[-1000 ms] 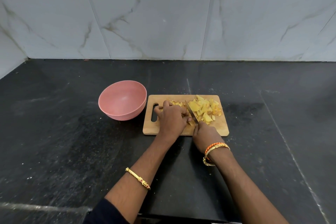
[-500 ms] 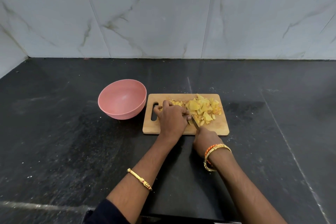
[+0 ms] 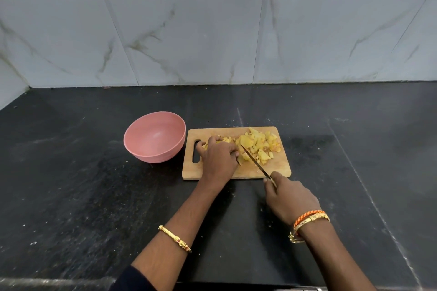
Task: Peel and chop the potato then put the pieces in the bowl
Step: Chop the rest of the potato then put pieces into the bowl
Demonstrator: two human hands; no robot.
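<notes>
Wooden cutting board (image 3: pixel 279 168) on black counter (image 3: pixel 82 196), pink bowl (image 3: pixel 155 137) just left of board, potato pieces (image 3: pixel 259 146) piled on board's far right, left hand (image 3: pixel 218 157) curled over pieces at board centre, fingertips hidden, right hand (image 3: pixel 289 197) gripping knife (image 3: pixel 254 160) at board's near edge, handle concealed, marble-tiled wall (image 3: pixel 189 35) behind board.

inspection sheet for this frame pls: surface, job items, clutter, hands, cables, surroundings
Surface: black stone counter, pale specks and smears.
Job's things: wooden cutting board carries chopped potato pieces; pink bowl left of board, no pieces seen inside.
Clutter: nothing seen.
Hands: left hand rests on the board over some pieces; whether it grips any cannot be told. Right hand grips the knife, blade lying among the pieces.
Cables: nothing seen.
Surroundings: marbled white wall tiles behind the counter.
</notes>
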